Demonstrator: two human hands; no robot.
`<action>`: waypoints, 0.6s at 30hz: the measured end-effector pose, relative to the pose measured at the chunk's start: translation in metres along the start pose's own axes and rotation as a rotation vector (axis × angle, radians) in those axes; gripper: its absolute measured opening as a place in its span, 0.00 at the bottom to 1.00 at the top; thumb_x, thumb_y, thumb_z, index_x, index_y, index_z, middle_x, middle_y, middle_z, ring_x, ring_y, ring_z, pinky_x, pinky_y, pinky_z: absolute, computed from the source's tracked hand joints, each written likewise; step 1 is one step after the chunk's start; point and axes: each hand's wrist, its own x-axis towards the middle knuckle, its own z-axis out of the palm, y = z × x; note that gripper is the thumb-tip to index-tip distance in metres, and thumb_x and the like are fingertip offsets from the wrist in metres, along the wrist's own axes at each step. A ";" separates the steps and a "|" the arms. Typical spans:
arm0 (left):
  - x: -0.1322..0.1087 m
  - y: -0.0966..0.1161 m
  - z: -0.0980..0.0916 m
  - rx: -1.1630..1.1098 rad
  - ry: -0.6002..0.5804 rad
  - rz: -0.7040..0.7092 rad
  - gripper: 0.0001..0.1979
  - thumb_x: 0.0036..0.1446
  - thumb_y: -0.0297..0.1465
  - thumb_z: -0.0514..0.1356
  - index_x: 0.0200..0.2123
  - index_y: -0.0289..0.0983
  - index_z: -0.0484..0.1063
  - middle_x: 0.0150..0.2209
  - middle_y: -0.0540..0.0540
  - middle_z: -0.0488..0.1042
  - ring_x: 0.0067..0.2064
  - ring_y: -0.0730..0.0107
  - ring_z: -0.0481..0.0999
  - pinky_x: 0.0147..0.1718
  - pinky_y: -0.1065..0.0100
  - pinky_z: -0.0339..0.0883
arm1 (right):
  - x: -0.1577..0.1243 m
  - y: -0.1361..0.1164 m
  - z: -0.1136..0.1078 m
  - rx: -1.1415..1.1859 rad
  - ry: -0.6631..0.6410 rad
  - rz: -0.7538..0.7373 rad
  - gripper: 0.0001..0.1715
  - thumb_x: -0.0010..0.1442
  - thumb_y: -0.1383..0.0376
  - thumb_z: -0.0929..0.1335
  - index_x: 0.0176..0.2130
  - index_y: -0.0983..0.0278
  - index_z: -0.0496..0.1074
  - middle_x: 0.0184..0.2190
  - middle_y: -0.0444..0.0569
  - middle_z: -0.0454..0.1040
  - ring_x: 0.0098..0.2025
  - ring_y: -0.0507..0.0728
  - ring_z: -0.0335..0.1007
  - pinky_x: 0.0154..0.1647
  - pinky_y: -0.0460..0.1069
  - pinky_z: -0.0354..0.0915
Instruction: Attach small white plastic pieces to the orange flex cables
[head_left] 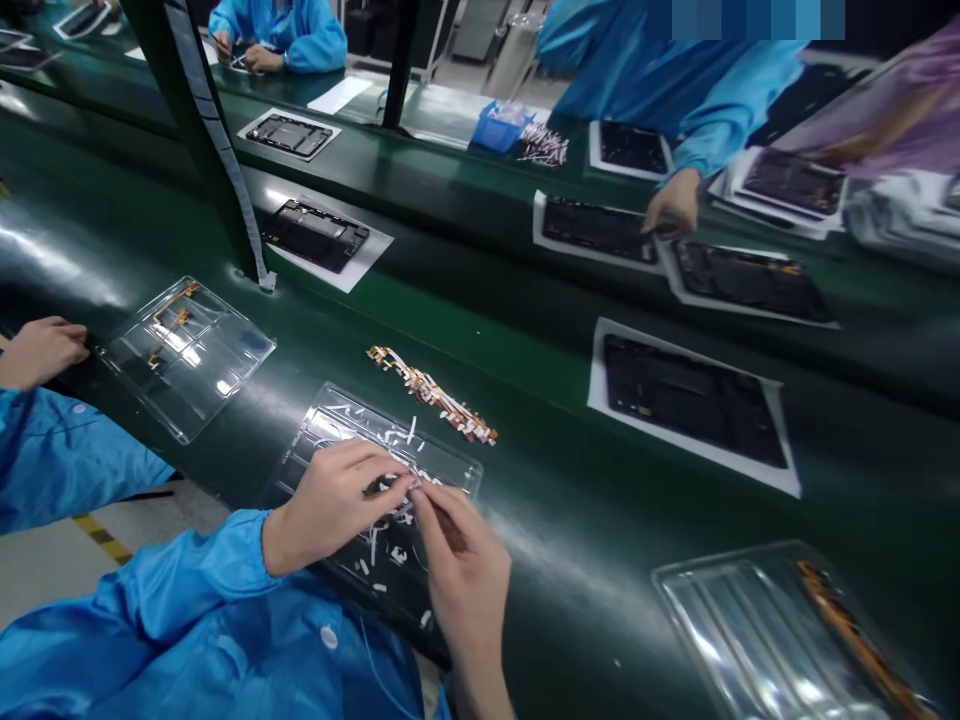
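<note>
My left hand [341, 500] and my right hand [469, 565] meet fingertip to fingertip, each with thumb and forefinger pinched together. Whatever small piece lies between them is mostly covered by the fingers, and I cannot name it. Below them is a clear plastic tray [457, 468] strewn with white paper-like scraps [399, 553]. Just beyond the tray, a long heap of small flex cables [435, 392], white with orange-brown ends, lies on the green bench [540, 440].
Another clear tray [217, 350] with a few orange flex cables stands left, near a neighbour's hand [45, 352]. A ribbed tray [750, 640] is at right. Dark tablet housings [690, 400] lie on white sheets. Across the bench, a co-worker's hand [675, 203] touches one; a blue bin [499, 127] stands behind.
</note>
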 end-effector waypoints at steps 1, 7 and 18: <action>-0.001 0.000 0.001 0.019 -0.004 -0.011 0.04 0.66 0.27 0.61 0.38 0.36 0.77 0.37 0.46 0.80 0.39 0.66 0.79 0.42 0.62 0.76 | 0.000 -0.001 0.001 -0.015 0.011 -0.013 0.11 0.68 0.61 0.69 0.46 0.60 0.81 0.42 0.52 0.80 0.40 0.58 0.77 0.44 0.51 0.72; -0.002 0.000 0.003 0.012 -0.029 -0.036 0.02 0.65 0.27 0.62 0.38 0.36 0.75 0.37 0.47 0.79 0.39 0.66 0.79 0.42 0.62 0.75 | 0.003 -0.007 0.001 -0.077 0.036 -0.064 0.10 0.68 0.63 0.69 0.45 0.60 0.81 0.39 0.50 0.80 0.39 0.58 0.77 0.43 0.51 0.73; -0.002 -0.004 0.007 0.082 -0.041 0.000 0.05 0.65 0.25 0.59 0.40 0.36 0.75 0.38 0.45 0.79 0.39 0.65 0.79 0.41 0.62 0.76 | 0.001 -0.007 0.002 -0.087 0.029 -0.070 0.11 0.68 0.62 0.68 0.45 0.60 0.81 0.41 0.51 0.81 0.40 0.58 0.78 0.42 0.51 0.73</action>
